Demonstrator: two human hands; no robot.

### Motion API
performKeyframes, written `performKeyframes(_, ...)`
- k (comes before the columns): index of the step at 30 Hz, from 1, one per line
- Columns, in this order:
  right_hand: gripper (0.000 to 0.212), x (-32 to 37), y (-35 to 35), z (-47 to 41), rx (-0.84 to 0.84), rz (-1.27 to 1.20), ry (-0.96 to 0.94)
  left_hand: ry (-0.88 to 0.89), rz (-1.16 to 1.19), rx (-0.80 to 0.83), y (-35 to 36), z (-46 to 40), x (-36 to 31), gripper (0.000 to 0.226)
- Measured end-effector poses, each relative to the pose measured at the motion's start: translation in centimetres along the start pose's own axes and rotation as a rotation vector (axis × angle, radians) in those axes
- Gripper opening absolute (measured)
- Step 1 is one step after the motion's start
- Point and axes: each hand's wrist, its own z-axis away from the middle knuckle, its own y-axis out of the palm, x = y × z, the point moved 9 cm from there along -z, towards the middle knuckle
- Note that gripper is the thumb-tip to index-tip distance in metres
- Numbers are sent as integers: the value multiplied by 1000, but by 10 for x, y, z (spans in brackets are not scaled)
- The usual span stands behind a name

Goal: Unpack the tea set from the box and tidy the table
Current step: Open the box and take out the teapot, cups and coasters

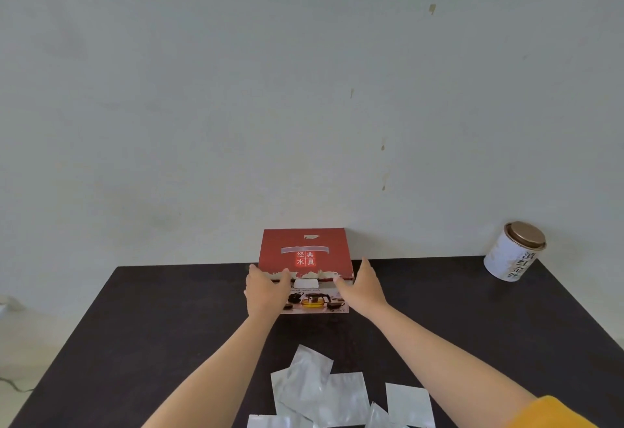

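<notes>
A red tea set box with white characters on its lid and a picture of a glass teapot on its front stands closed at the far middle of the dark table, against the wall. My left hand grips the box's front left corner, thumb on the lid's front edge. My right hand holds the front right corner, fingers up along the right side and thumb at the lid's edge. The box's contents are hidden.
Several silver foil sachets lie scattered on the near part of the table between my forearms. A white tea tin with a bronze lid stands at the far right corner. A pale wall rises right behind the table.
</notes>
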Motion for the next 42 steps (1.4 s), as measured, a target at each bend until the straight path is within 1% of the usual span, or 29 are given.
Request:
performKeyframes(2, 54, -2, 12, 1, 114, -78, 40, -27, 39, -3, -1, 5, -2, 50)
performKeyframes(4, 50, -4, 19, 5, 155, -118, 37, -37, 53, 4, -3, 8, -4, 46)
performKeyframes(9, 60, -12, 19, 35, 161, -195, -20, -14, 52, 9, -20, 38, -4, 47)
performKeyframes(13, 58, -21, 20, 71, 192, -232, -50, 46, 86, 9, -35, 77, 6, 50)
performKeyframes(17, 60, -27, 18, 103, 177, -246, -90, 76, 93, -9, -49, 112, 12, 52)
performKeyframes(18, 59, -29, 19, 110, 173, -245, -95, 79, 94, -3, -51, 117, 14, 51)
performKeyframes(21, 61, -30, 21, 121, 183, -237, -111, 88, 105, 28, -53, 123, 18, 34)
performKeyframes(22, 62, -29, 21, 123, 187, -233, -115, 89, 114, 39, -54, 122, 19, 34)
performKeyframes(25, 64, -20, 14, 124, 161, -229, -149, 100, 141, 59, -59, 120, 13, 45)
performKeyframes(30, 64, 19, -10, 114, 76, -286, -264, 183, 231, 30, -71, 104, -13, 58)
performKeyframes(33, 68, 42, -19, 96, 39, -294, -312, 233, 299, 58, -70, 89, -35, 65)
performKeyframes(35, 74, 55, -21, 80, 14, -281, -346, 291, 318, 94, -65, 79, -50, 61)
performKeyframes(38, 85, 65, -14, 55, 4, -210, -384, 377, 205, 151, -50, 59, -60, 56)
performKeyframes(40, 89, 64, -6, 39, -5, -71, -375, 378, 81, 196, -35, 46, -56, 56)
performKeyframes(42, 90, 57, 4, 26, 1, 127, -375, 381, -54, 229, -21, 35, -50, 55)
